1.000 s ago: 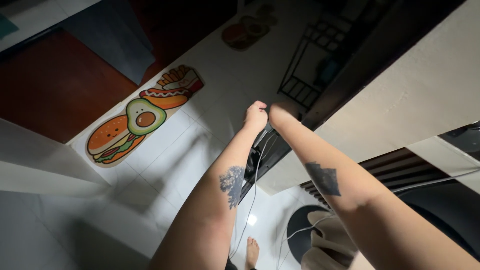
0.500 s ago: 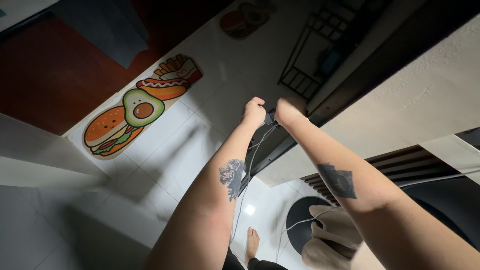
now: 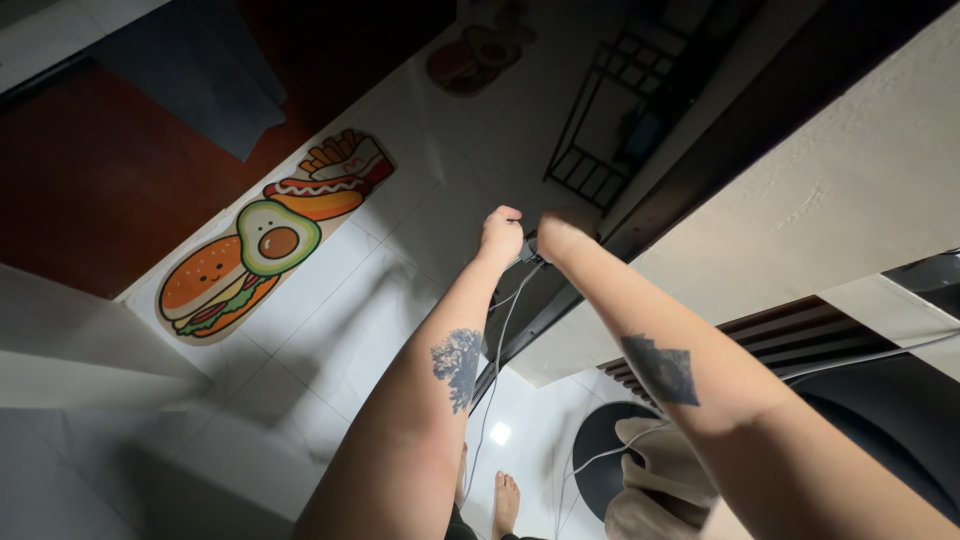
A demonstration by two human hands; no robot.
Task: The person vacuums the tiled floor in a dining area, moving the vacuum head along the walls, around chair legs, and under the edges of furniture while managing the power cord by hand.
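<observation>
Both hands meet near the picture's centre, at the dark edge of a pale counter point(image 3: 820, 190). The left hand point(image 3: 500, 236) is curled into a loose fist and the right hand point(image 3: 560, 232), at its 3 o'clock, is closed too; each seems to pinch a small dark plug point(image 3: 530, 250), though the fingers hide most of it. A thin grey cord point(image 3: 497, 350) trails from it toward 6 o'clock. It looks light, limp and easily tangled, best gripped at the stiff plug body. A food-print mat point(image 3: 265, 240) lies at 9 o'clock.
</observation>
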